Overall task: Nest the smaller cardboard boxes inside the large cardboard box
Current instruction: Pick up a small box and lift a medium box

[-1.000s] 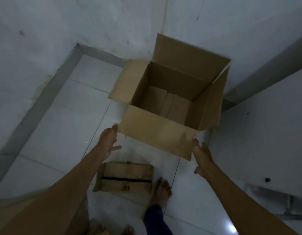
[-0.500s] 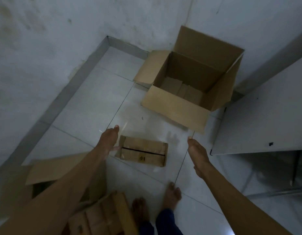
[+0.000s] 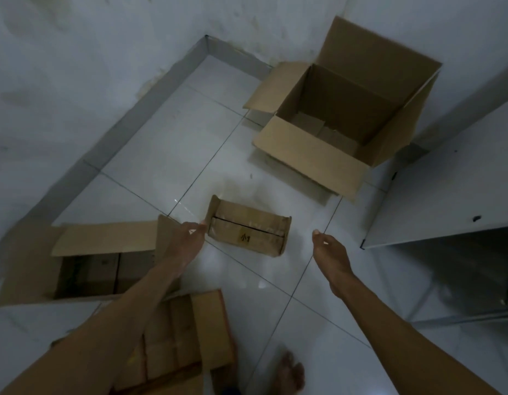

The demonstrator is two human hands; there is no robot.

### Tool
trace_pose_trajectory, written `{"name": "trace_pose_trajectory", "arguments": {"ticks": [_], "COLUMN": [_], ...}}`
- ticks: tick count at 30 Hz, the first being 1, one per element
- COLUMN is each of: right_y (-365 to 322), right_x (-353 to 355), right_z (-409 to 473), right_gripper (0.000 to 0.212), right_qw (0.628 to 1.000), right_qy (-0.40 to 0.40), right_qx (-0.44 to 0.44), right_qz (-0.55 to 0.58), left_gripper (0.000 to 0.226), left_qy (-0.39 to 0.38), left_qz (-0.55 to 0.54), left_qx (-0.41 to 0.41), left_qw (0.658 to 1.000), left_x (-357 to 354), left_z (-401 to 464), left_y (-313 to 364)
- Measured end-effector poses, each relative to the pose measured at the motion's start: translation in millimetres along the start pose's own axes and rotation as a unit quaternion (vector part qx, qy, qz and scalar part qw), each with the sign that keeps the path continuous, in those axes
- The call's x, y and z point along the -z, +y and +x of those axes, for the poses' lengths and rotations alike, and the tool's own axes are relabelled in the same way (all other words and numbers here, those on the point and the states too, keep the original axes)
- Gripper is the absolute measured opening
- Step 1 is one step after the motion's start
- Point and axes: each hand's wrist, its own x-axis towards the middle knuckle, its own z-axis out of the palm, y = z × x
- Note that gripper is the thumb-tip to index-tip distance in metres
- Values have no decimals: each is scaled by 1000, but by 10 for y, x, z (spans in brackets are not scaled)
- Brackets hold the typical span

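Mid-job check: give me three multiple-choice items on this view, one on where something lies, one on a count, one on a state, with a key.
1. Where is the small closed box?
A. inside the large box
B. on the floor between the hands
C. on the cabinet

2. How many cardboard boxes stand with flaps open?
A. two
B. none
C. five

3. What is the right hand holding?
A. a small box
B. a flap
C. nothing

Key: B, it lies on the tiles between the left hand and the right hand. A, the large box and the open box at left. C, its fingers are bare above the floor.
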Motion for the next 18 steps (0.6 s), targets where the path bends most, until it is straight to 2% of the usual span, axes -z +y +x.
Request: {"name": "trace_pose_trajectory", "arguments": {"ticks": [3, 7, 10, 14, 16, 18], "right_y": [176, 454, 653, 825, 883, 948], "right_x": [-149, -487, -776, -1129, -1286, -1390], "right_z": [270, 728, 1053, 1397, 1514, 1553], "right_gripper": [54, 72, 83, 85, 74, 58], "right_qw": [1000, 999, 999, 997, 997, 999], "right_qy": [13, 2, -26, -60, -56, -35], "right_qx": [-9, -33, -37, -46, -43, -33], "right_qz": [-2, 16, 18, 9, 10, 14], "left_gripper": [61, 72, 78, 65, 52, 35], "left_qy": [23, 61, 51, 41, 37, 46], "left_qz": [52, 27, 60, 55, 17, 35], "left_qx": [-24, -17, -12, -18, -7, -21], "left_qw": [998, 998, 997, 998, 999, 998], "left_x": [-122, -276, -378, -529, -593, -637], "left_z": [241, 764, 1149, 1560, 1678, 1730], "left_y": [-154, -328, -454, -625, -695, -784]}}
